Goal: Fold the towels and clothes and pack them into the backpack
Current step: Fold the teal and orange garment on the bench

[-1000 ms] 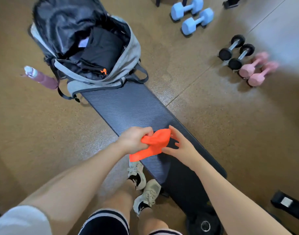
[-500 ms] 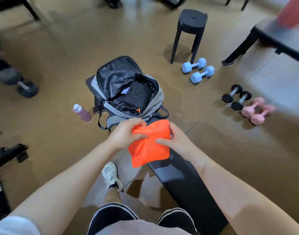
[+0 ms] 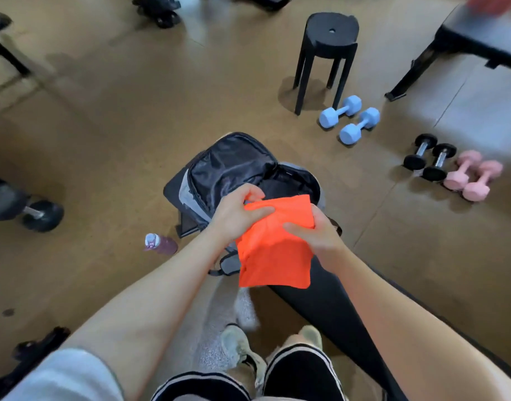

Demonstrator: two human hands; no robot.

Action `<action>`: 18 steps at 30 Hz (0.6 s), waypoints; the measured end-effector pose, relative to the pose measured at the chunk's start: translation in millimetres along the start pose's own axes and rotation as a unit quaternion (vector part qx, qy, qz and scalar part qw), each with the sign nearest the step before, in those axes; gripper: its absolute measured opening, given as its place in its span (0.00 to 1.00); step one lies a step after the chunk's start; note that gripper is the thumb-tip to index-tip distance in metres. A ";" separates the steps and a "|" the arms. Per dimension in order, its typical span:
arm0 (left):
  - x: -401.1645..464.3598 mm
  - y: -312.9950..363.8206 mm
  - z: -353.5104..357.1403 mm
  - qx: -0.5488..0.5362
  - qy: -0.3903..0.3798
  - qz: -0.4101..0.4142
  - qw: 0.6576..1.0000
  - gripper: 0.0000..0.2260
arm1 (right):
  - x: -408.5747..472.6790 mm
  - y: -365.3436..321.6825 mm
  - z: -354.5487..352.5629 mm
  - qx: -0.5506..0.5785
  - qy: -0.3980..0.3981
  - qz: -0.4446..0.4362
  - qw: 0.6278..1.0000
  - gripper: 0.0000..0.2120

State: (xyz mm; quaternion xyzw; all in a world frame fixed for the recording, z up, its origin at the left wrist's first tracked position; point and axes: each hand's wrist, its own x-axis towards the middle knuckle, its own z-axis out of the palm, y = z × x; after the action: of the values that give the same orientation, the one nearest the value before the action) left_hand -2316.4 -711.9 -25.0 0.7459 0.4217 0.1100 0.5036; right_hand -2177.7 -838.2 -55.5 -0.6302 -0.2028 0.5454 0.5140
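Both hands raised over the bench and clamped on one folded bright-orange cloth (image 3: pixel 274 247): left hand (image 3: pixel 237 215) pinching its upper left corner with thumb on top, right hand (image 3: pixel 315 233) gripping its right edge, fingers curled behind the fabric. Held in the air just in front of the open mouth of the grey-and-black backpack (image 3: pixel 234 166), lower half hanging free over the bench.

Largest to smallest around them:
- Brown speckled gym floor (image 3: pixel 103 125), with a paler grey patch at far right.
- Long black padded workout bench (image 3: pixel 329 308), running from near right up to the backpack, which sits at its far end with flap thrown back and dark lining showing.
- Second dark bench (image 3: pixel 480 39) at top right, only partly in view.
- Round black plastic stool (image 3: pixel 326 47) standing well beyond the backpack.
- Heavy black dumbbell (image 3: pixel 37 215) at left edge, blurred.
- Pair of light-blue dumbbells (image 3: pixel 350 120) just beside the stool's legs.
- Pair of small black-and-chrome dumbbells (image 3: pixel 431 160), touching or nearly touching a pair of pink dumbbells (image 3: pixel 471 178) to their right.
- Purple water bottle with a white cap (image 3: pixel 161 244), lying on the floor just left of the backpack.

Open floor broad on the left between bottle and black dumbbell; tighter on the right, with the dumbbell rows near the bench's side. Pale sneakers and black shorts with white trim at the bottom edge.
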 end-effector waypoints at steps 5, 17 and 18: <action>63.6 -30.6 5.1 -0.088 -0.080 -0.112 0.987 0.18 | 60.8 18.3 -11.6 0.044 0.064 0.063 0.995 0.15; 215.2 -119.6 66.9 0.049 -0.024 -0.126 0.991 0.16 | 225.4 79.3 -39.2 0.088 0.192 0.184 0.960 0.13; 222.5 -128.5 69.8 0.049 -0.015 -0.120 0.991 0.17 | 238.8 86.2 -39.5 0.083 0.216 0.184 0.955 0.16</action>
State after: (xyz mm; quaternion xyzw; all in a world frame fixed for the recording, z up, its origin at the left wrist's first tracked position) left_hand -2203.9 -575.7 -224.2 0.7154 0.5053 0.0166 0.4823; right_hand -2091.6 -693.6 -249.6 -0.7145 0.0787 0.4966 0.4865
